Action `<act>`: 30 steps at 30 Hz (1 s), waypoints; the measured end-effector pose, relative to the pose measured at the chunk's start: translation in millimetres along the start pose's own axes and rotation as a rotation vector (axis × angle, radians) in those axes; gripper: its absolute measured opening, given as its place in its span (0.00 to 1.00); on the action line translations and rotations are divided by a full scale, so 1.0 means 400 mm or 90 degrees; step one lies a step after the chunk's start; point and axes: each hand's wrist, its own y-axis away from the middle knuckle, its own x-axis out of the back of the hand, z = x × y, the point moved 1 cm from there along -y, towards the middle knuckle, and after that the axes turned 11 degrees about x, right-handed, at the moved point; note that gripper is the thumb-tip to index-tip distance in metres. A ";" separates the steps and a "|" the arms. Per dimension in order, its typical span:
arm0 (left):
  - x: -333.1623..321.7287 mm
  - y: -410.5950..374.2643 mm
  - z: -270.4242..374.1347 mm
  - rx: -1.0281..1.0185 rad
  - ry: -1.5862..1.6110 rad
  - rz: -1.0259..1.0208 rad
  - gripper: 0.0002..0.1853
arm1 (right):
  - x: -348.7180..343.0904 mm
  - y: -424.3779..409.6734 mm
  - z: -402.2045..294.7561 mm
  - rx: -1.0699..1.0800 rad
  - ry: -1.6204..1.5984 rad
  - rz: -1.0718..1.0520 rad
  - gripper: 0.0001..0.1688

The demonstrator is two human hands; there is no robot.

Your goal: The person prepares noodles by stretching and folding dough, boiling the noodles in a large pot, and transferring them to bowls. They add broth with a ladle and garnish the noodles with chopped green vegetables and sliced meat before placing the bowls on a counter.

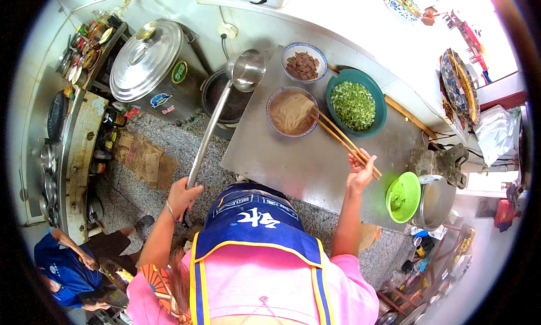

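My left hand [184, 197] is closed round the handle end of a long metal ladle [216, 118], whose bowl hangs above a dark pot [219, 97]. Between the fingers of my right hand [360, 173] is a pair of long wooden chopsticks [347, 144]. Their tips touch noodles [292, 112] in a blue-rimmed bowl of brownish broth [279, 124]. Behind it stands a similar bowl [324, 63] of sliced brown meat [302, 66]. To its right, a green basin [382, 107] holds chopped green onions [353, 105].
Everything but the pot stands on a steel table [270, 160]. A light-green plastic basket [408, 202] sits at its right end, beside a metal pot [437, 202]. A large lidded steel drum [148, 63] stands at the left. Another person [69, 266] works at lower left.
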 end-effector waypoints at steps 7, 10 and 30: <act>0.019 -0.051 -0.046 0.026 0.091 -0.022 0.08 | -0.009 0.042 -0.112 0.139 0.122 -0.035 0.26; 0.025 -0.092 -0.069 0.040 0.132 -0.036 0.08 | -0.039 0.070 -0.057 0.112 0.113 -0.059 0.26; 0.039 -0.744 -0.136 0.192 0.130 -0.042 0.12 | 0.219 0.308 -0.006 0.038 -0.048 0.347 0.19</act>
